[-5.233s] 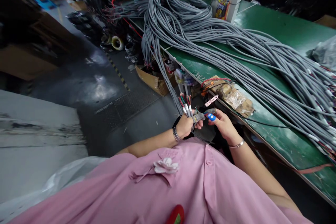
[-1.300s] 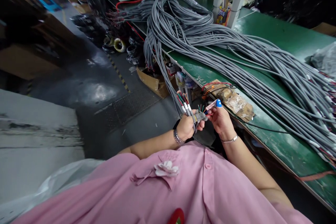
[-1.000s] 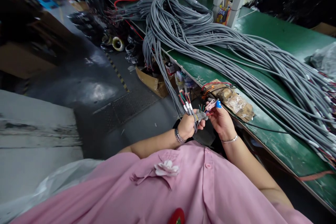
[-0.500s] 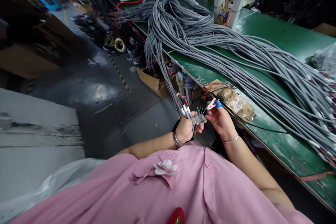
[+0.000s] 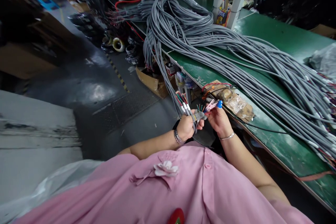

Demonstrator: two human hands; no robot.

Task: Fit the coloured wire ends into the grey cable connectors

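My left hand [image 5: 186, 127], with grey cloth over its thumb and fingertip, is closed around several grey cables [image 5: 188, 112]. Their stripped ends fan out in red, green, black and other coloured wires [image 5: 180, 98], with white sleeves below. One more cable end, with thin coloured wires [image 5: 201, 107], sticks out between the left fingertips. Just right of it, my right hand [image 5: 220, 122] pinches a pale pink clip [image 5: 210, 105] against those wires. A blue cover [image 5: 219, 104] sits on a right fingertip. The clip's jaws are too small to make out.
A large bundle of grey cables [image 5: 204, 45] lies across the green table [image 5: 265, 24] and hangs over its left edge. A tape-wrapped brown block [image 5: 233, 99] with red and black wires rests at the near edge. Below stands an open cardboard box [image 5: 151, 82]; wire coils [image 5: 118, 44] lie on the floor.
My right hand has shifted slightly left, and the pink clip has turned and come closer to the thin wires. My left hand keeps its hold on the cables.
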